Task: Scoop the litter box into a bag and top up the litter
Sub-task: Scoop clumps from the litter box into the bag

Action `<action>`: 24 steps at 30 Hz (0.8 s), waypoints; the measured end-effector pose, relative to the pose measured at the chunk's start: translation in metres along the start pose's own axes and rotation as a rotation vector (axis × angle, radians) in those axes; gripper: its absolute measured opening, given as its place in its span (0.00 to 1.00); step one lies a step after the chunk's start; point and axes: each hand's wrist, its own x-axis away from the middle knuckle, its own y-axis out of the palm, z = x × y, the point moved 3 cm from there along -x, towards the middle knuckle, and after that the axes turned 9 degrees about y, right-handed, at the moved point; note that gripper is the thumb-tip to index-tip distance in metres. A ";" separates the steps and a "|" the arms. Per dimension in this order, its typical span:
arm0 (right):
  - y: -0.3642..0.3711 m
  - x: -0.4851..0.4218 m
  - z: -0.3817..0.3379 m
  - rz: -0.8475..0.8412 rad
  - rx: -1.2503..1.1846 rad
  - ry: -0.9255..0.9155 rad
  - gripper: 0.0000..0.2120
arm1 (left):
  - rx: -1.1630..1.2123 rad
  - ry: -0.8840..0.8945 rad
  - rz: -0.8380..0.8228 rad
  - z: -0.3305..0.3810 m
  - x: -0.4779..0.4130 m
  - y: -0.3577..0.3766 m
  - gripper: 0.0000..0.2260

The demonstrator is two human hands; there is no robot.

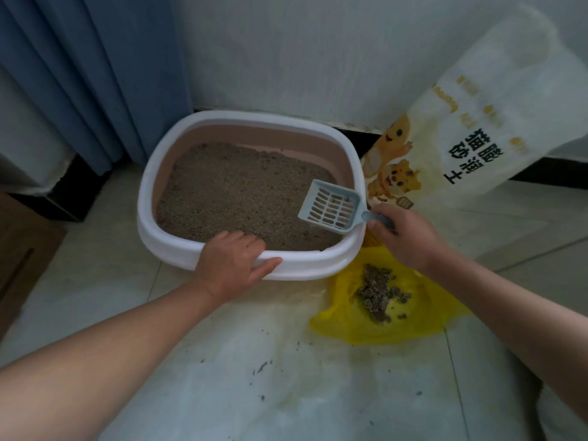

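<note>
A white-rimmed litter box (178,144) with pink inner walls stands on the tiled floor, filled with brown litter (235,192). My left hand (234,265) grips its near rim. My right hand (404,237) holds the handle of a pale blue slotted scoop (331,206), which hovers over the box's right side with only a few grains in it. A yellow plastic bag (423,319) lies open on the floor to the right of the box, with a pile of dark clumps (378,294) inside. A large white litter sack (483,128) with cartoon animals leans against the wall behind.
A blue curtain (95,65) hangs at the back left, beside a dark baseboard. Loose litter grains (264,367) are scattered on the floor in front of me. The white wall (318,52) stands right behind the box.
</note>
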 end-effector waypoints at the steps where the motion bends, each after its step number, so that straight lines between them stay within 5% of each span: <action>1: 0.001 0.000 0.002 0.000 -0.002 0.001 0.10 | -0.002 0.000 0.000 0.000 0.000 0.000 0.24; 16: -0.017 0.052 0.034 -0.043 -0.031 -0.099 0.07 | -0.049 0.030 0.008 -0.001 -0.001 0.000 0.23; 24: 0.002 0.104 0.113 -0.188 0.148 0.004 0.24 | -0.023 0.035 0.002 0.000 -0.002 -0.001 0.22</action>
